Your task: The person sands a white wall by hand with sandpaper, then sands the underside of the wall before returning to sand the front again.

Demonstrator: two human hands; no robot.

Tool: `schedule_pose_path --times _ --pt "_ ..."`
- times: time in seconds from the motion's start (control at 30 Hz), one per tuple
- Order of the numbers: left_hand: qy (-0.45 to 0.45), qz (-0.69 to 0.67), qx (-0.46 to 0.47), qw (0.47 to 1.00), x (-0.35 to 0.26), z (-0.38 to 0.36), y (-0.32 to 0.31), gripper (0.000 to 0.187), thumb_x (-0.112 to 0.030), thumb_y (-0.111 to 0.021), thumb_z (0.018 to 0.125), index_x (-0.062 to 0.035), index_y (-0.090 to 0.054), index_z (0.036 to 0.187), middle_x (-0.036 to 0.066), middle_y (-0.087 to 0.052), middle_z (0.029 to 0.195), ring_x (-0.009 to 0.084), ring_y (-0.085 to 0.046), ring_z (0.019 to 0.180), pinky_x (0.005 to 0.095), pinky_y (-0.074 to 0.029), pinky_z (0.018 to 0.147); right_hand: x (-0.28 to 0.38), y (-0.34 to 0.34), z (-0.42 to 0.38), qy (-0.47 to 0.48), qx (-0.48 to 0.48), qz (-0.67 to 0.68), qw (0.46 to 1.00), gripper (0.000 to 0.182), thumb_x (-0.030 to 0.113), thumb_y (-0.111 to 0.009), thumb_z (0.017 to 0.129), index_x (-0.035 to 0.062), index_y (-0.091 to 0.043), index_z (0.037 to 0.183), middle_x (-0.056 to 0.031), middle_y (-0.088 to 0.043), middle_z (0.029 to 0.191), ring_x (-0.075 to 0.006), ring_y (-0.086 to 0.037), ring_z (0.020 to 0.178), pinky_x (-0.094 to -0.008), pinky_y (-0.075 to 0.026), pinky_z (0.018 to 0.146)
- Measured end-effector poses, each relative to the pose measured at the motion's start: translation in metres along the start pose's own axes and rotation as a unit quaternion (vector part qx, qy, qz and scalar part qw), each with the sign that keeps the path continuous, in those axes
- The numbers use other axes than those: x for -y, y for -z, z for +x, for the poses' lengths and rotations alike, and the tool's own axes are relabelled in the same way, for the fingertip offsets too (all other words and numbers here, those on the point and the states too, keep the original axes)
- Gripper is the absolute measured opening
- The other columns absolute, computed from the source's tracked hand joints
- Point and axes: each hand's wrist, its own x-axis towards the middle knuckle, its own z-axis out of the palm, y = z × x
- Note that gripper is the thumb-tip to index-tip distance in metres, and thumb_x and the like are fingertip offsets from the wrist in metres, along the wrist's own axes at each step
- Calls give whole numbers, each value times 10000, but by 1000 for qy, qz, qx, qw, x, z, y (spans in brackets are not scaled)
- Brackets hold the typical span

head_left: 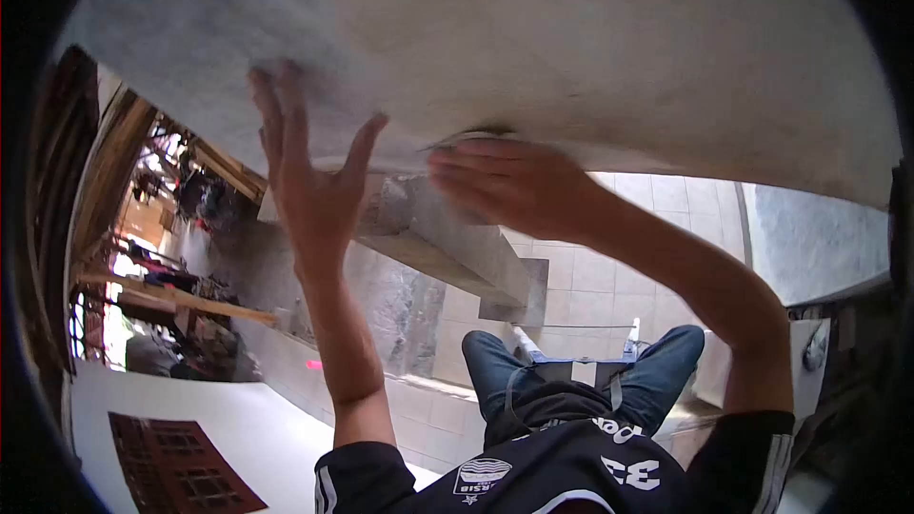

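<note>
A broad grey, plaster-like surface (609,48) fills the top of the view. My left hand (309,171) reaches up to it with fingers spread and thumb out, holding nothing; the fingertips are blurred at the surface. To the right, my right hand (514,181) is at the lower edge of the same surface, fingers together and smeared by motion. Under its fingers shows a thin, flat piece with a dark edge (481,135), pressed against the surface. Most of that piece is hidden by the hand, and its kind cannot be made out.
Below stands a grey concrete post or beam (457,247), over a tiled floor (609,276). My jeans-clad legs straddle a blue and white support (581,366). Wooden poles (181,297) and clutter lie at left, near a white panel with a red-brown picture (186,466).
</note>
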Motion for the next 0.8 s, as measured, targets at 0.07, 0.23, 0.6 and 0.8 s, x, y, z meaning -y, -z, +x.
schedule_pose_path --times 0.07,0.23,0.6,0.8 --pt "4 -10 -2 1000 0 -2 -1 850 -397 -766 788 -138 -345 1480 221 -196 1551 406 -259 1406 591 -336 1065 4 -8 12 34 -1 -74 997 380 123 -660 838 115 -609 1215 -7 -572 1328 -142 -494 1273 -294 -381 1110" --pt "-21 27 4 999 8 -2 -1 840 -367 -782 780 -115 -367 1466 232 -209 1541 421 -248 1399 547 -370 1061 -20 41 -51 14 70 -69 995 388 180 -627 863 148 -583 1247 14 -563 1338 -106 -466 1296 -300 -292 1166" --pt "-20 41 37 998 12 -2 6 804 -391 -758 793 -165 -379 1465 216 -263 1525 409 -261 1398 579 -332 1078 4 -14 15 12 -6 -44 999 434 153 -612 872 84 -538 1294 -55 -535 1366 -177 -470 1294 -312 -366 1116" --pt "-60 41 11 997 30 -5 -1 745 -416 -712 826 -188 -393 1460 194 -280 1526 395 -275 1399 618 -288 1081 -25 32 -36 86 101 -99 986 480 258 -655 864 78 -526 1290 -82 -533 1353 -171 -452 1305 -318 -357 1125"
